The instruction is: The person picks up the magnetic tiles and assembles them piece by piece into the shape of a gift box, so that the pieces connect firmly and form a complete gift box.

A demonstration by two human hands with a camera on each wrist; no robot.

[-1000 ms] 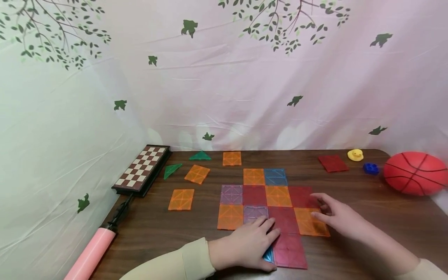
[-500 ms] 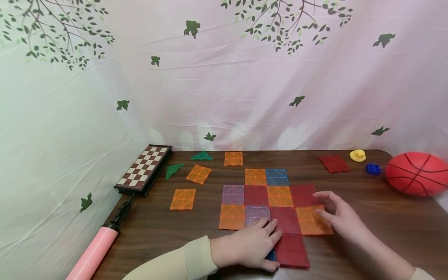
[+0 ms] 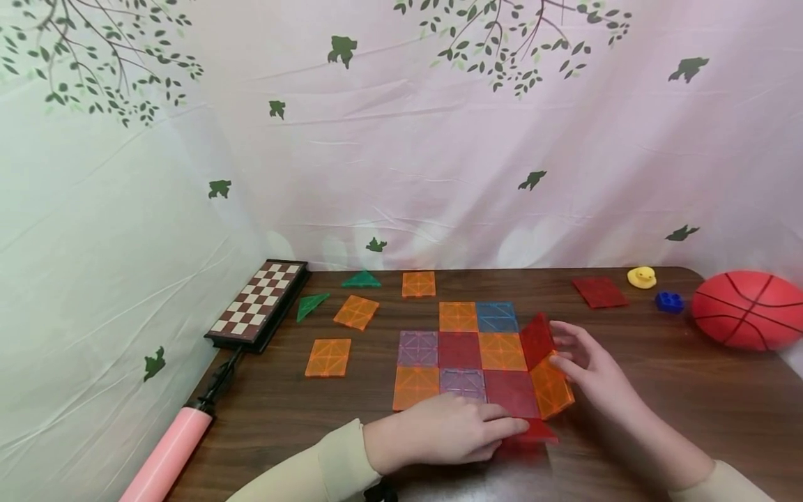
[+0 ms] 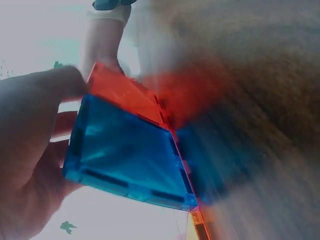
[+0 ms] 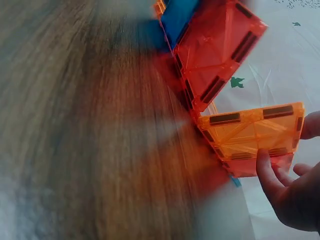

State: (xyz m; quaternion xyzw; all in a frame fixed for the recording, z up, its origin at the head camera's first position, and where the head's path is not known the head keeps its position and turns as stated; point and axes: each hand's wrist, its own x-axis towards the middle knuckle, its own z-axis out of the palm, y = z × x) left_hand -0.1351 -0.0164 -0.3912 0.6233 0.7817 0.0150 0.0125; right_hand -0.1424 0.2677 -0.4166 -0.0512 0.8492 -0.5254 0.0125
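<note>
Translucent magnetic tiles, joined edge to edge, form a flat sheet on the table, with a red tile (image 3: 459,350), a purple tile (image 3: 418,348) and a blue tile at its back (image 3: 497,317). At the front, my left hand (image 3: 448,429) holds up a blue tile (image 4: 127,150) by its free edge, joined to a tilted red tile (image 3: 534,431). On the right side, my right hand (image 3: 596,373) pinches a raised orange tile (image 3: 552,387), its fingers reaching the upright red tile (image 3: 537,340) behind it. My left hand hides most of the front tiles in the head view.
Loose orange tiles (image 3: 327,358) and green triangles (image 3: 311,305) lie left. Beyond them are a folded chessboard (image 3: 257,300) and a pink pump (image 3: 166,457). A red tile (image 3: 599,292), rubber duck (image 3: 642,277), blue brick (image 3: 669,302) and red basketball (image 3: 746,310) sit right.
The red and orange tiles on the right side have folded up with my right hand. The front red tile has tilted up as my left hand rose and moved forward.
</note>
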